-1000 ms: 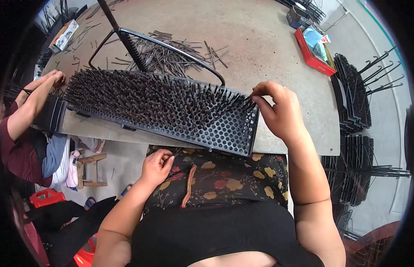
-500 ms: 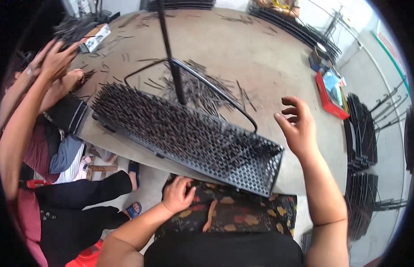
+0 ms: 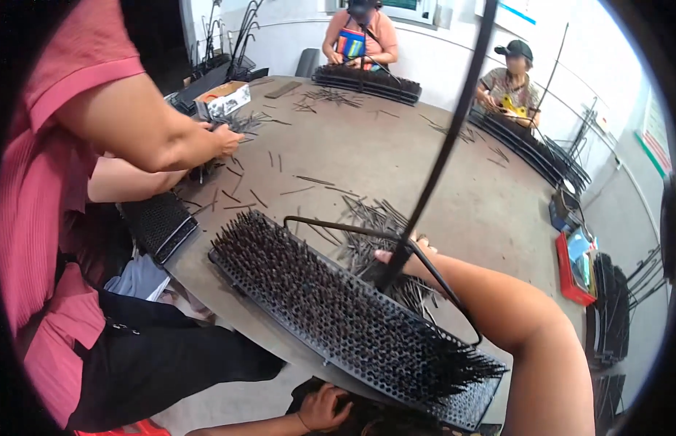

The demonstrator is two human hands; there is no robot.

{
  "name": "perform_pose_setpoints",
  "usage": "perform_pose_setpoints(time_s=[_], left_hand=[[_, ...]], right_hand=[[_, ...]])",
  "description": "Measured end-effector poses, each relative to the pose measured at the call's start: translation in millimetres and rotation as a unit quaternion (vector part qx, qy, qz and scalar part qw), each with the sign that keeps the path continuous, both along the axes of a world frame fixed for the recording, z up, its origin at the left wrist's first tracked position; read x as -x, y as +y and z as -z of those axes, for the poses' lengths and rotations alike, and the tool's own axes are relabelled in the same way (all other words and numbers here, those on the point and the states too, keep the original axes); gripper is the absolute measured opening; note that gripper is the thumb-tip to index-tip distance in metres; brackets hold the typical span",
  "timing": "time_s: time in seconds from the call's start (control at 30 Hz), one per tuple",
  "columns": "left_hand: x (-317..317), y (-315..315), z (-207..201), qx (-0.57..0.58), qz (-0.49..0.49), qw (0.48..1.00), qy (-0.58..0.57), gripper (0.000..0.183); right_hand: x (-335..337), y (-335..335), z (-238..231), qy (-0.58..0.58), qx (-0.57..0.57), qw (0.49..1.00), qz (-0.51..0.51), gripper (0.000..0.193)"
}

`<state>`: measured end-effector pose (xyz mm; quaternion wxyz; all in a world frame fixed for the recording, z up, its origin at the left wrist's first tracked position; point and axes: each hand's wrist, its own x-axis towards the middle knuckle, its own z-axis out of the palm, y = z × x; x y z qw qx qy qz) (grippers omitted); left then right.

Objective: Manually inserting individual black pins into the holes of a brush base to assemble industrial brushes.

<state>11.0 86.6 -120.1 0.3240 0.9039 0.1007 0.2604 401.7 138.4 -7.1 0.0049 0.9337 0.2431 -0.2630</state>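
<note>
In front of me a long black perforated rack (image 3: 352,327) lies slantwise along the table's near edge. Thin dark sticks stand upright in most of its holes, with bare holes at the right end. A bent metal bar arches over its far side. A tall dark rod (image 3: 454,131) rises beside it. My right hand (image 3: 407,256) reaches beyond the rack into a pile of loose dark sticks (image 3: 367,218); rod and bar partly hide its fingers, so any grip is unclear. Below the rack's near edge, my left hand (image 3: 325,408) rests with loosely bent fingers apart, holding nothing visible.
At my left a co-worker in a pink top (image 3: 83,65) reaches over the table near a white box (image 3: 223,100) and a smaller black rack (image 3: 160,225). Two people sit at the far side with similar racks. A red bin (image 3: 575,270) stands right.
My right hand has moved from above the table at the right to the stick pile behind the rack. The view has tilted up, showing the far people. The co-worker's arms have shifted.
</note>
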Motion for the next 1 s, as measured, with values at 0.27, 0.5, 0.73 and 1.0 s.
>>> perform_pose_setpoints(time_s=[0.27,0.5,0.73,1.0], left_hand=[[3,7,21,0.015,0.003,1.0,0.006,0.04],[-2,16,24,0.064,0.057,0.996,-0.02,0.041],[4,2,48,0.054,0.063,0.996,-0.02,0.047],[-2,16,9,0.165,0.072,0.975,0.131,0.038]], right_hand=[[32,44,-30,-0.037,0.002,0.999,-0.038,0.118],[37,27,-35,-0.085,-0.106,0.976,-0.172,0.1],[5,4,-29,-0.058,-0.109,0.976,-0.178,0.121],[26,10,-24,-0.092,0.019,0.987,-0.133,0.127]])
